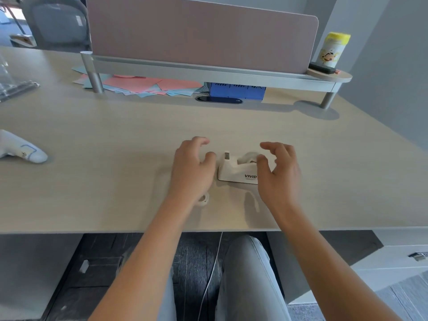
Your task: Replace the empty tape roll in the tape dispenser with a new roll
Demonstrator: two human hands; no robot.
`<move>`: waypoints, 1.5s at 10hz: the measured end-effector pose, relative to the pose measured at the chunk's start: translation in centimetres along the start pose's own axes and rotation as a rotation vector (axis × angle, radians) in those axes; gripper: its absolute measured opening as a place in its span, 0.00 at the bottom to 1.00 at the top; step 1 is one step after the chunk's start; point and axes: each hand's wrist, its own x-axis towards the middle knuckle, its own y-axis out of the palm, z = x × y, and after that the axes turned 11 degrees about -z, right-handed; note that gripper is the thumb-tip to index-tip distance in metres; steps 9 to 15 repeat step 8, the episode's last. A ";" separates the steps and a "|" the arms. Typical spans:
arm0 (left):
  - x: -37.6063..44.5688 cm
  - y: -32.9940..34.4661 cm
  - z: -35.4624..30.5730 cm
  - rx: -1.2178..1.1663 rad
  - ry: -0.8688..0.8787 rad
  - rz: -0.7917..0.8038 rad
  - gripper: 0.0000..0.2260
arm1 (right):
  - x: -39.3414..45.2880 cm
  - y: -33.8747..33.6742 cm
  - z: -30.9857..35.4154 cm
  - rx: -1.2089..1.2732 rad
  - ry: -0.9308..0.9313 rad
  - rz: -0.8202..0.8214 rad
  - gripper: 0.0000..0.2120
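Observation:
A white tape dispenser (236, 172) marked VIVID stands on the desk, cutter end to the left. A clear tape roll (251, 156) sits in its cradle. My left hand (193, 170) hovers just left of the dispenser with fingers apart, holding nothing. My right hand (278, 172) is over the dispenser's right end, fingers spread and curled near the roll, gripping nothing. A small clear roll or core (203, 199) lies on the desk under my left wrist, partly hidden.
A raised shelf (208, 72) with a pink divider runs along the back; coloured papers (143, 85) and a blue box (236, 91) lie beneath it. A yellow-lidded canister (333, 49) stands at the right end. A white object (23, 151) lies at the left.

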 end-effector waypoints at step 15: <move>-3.8 2.3 0.3 0.256 0.106 -0.008 0.21 | -1.4 -3.5 -1.6 0.071 0.146 0.127 0.22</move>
